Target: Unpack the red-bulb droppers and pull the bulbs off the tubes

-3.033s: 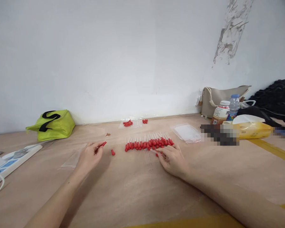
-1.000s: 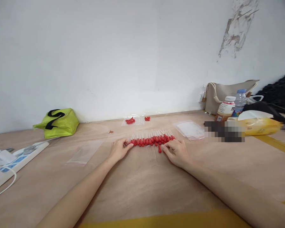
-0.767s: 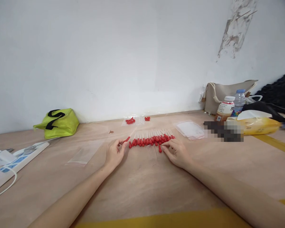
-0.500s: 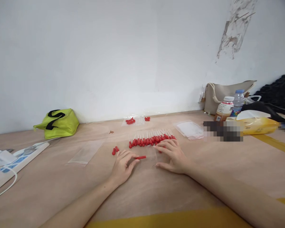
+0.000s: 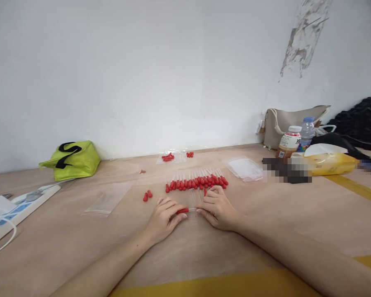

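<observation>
My left hand [image 5: 165, 216] pinches a red rubber bulb [image 5: 182, 210] just above the wooden table [image 5: 179, 255]. My right hand [image 5: 216, 208] pinches a thin clear glass tube [image 5: 192, 209] whose end meets that bulb. Just beyond my fingers lies a row of several clear droppers with red bulbs [image 5: 196, 182]. A few clear tubes [image 5: 194, 197] lie between the row and my hands. Two loose red bulbs [image 5: 147, 195] rest to the left.
An empty clear bag [image 5: 106, 200] lies at the left, a bag of red bulbs [image 5: 170, 157] by the wall, more clear bags [image 5: 245, 168] at right. A green pouch [image 5: 68, 159], a power strip [image 5: 17, 206], bottles [image 5: 289, 142], a tissue pack [image 5: 326, 163] and a beige bag [image 5: 289, 121] line the edges.
My left hand went from the row's left end to the near side with a red bulb. My right hand left the row, picked up a tube, and both hands came together.
</observation>
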